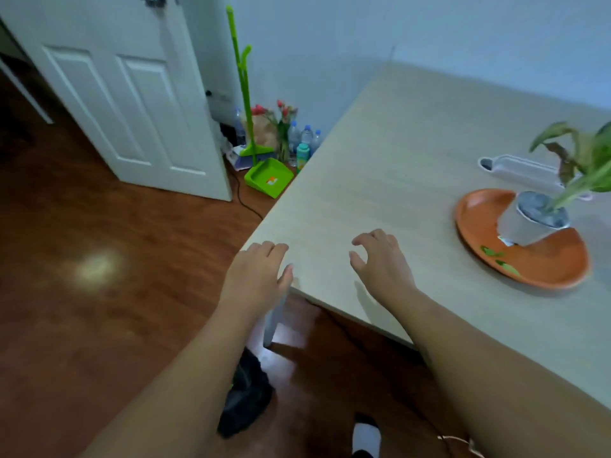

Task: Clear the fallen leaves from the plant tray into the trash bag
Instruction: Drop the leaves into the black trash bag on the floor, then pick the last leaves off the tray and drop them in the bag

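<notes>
Far left: white panelled door, ajar, over dark red-brown wood floor; beside it in the corner, lime-green plastic broom and dustpan set, w/ clear water bottles and a bunch of red flowers just behind; none touched.

Lower centre: crumpled black plastic trash bag lying on floor by the table leg, mouth not clearly visible, cannot tell if open.

Left hand: empty, fingers loosely curled, resting at the near corner of the pale beige laminate table; grasping nothing.

Right hand: empty, fingers spread and half-bent, hovering over or just touching table top (cannot tell which); well apart from tray.

Right: round orange plastic plant tray on table; grey-white pot w/ drooping green-yellow plant stands on it, towards its far side; white plastic watering can behind, partly hidden by foliage.

Task item: small green fallen leaves, at least two or three, lying flat on tray's near side, just in front of pot; none cleared yet.

Handling, est.: leaves v. light, thin, limp, prob. slightly clingy to smooth tray; may tear if dragged; pinch each at edge or stem end w/ fingertips, or sweep to the rim and gather; tray itself stiff, but the pot makes tipping it risky.
</notes>
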The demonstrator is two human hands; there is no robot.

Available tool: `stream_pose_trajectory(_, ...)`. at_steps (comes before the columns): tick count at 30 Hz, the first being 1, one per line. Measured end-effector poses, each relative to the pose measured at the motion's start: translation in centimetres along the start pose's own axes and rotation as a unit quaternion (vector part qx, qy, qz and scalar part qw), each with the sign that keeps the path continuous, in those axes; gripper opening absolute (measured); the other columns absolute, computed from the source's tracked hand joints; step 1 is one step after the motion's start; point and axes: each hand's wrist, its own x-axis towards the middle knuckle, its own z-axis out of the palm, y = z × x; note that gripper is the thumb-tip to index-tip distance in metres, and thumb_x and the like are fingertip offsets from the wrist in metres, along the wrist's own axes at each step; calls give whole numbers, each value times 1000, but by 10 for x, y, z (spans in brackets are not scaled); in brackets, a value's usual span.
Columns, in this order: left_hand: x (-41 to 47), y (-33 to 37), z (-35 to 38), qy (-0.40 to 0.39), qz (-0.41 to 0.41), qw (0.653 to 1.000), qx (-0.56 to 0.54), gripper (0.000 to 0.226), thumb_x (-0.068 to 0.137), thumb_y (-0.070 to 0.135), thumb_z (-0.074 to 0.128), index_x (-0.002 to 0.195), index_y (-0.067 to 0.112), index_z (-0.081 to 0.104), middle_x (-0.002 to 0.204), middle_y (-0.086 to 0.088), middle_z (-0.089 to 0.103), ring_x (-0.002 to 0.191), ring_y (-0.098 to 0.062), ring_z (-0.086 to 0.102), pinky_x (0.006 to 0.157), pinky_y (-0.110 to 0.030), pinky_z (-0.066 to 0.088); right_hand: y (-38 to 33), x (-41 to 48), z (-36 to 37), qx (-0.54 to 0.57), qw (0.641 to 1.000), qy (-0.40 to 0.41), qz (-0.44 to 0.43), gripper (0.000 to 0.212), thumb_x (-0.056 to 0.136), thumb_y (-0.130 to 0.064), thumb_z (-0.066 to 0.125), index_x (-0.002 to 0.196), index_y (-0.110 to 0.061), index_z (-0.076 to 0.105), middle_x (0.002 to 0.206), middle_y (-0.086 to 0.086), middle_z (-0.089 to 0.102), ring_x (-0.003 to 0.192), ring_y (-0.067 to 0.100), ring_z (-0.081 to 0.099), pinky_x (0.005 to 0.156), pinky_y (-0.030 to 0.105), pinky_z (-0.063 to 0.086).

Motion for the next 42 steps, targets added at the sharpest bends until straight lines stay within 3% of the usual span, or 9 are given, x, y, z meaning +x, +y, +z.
stream_pose_trajectory(6,68,108,25,-38,104,993,-39,38,87,35,48,114,13,62,102,-7,67,93,-30,62,75,-43,53,118,-15,-50,-3,993,65,97,20,91,-22,54,106,-14,64,108,6,60,106,24,52,86,36,45)
stream_pose_trajectory(13,114,208,54,-75,140,977,-142,40,89,36,52,123,16,59,122,-2,61,114,-23,54,91,-36,48,229,-26,-83,2,984,77,161,21,80,-15,62,100,-13,67,102,10,65,98,32,56,88,39,44)
stream_pose_trajectory(17,154,268,84,-118,157,969,-153,44,87,37,52,125,14,56,122,-6,61,115,-28,53,92,-39,48,292,-20,-104,-6,981,20,194,37,84,-23,62,121,-24,60,124,4,56,117,29,46,99,41,42)
stream_pose_trajectory(21,188,303,115,-122,191,966,-124,30,87,36,58,111,20,64,111,-1,65,107,-27,56,91,-38,38,328,1,-112,5,983,-45,175,50,82,-26,68,131,-27,54,127,3,49,117,29,42,101,39,39)
stream_pose_trajectory(26,217,332,135,-164,195,963,-84,36,88,37,61,121,24,60,118,2,61,119,-24,47,96,-36,25,351,30,-107,29,982,-138,123,60,76,-28,76,132,-31,54,129,7,44,117,31,41,104,38,37)
stream_pose_trajectory(30,236,348,140,-235,181,954,-53,41,84,39,66,123,27,59,120,1,59,122,-23,44,100,-37,21,360,40,-104,68,984,-142,80,45,70,-26,79,113,-28,62,116,6,48,108,27,48,93,38,43)
stream_pose_trajectory(34,246,358,143,-280,178,943,-40,39,80,38,71,116,29,60,118,5,61,118,-22,48,91,-35,20,367,36,-98,112,984,-120,67,26,68,-23,79,91,-24,68,102,4,57,99,24,53,90,37,45)
stream_pose_trajectory(39,249,362,147,-310,173,932,-78,20,83,23,69,102,25,64,111,5,64,111,-29,47,93,-34,32,369,32,-94,136,986,-75,61,8,74,-7,73,79,-10,68,83,0,57,82,16,52,74,22,40)
stream_pose_trajectory(42,250,361,148,-326,187,921,-100,13,83,12,66,94,17,66,105,-3,66,101,-29,57,83,-32,43,368,30,-96,133,985,-87,64,4,77,-2,67,76,-3,63,83,4,59,80,20,54,73,29,45)
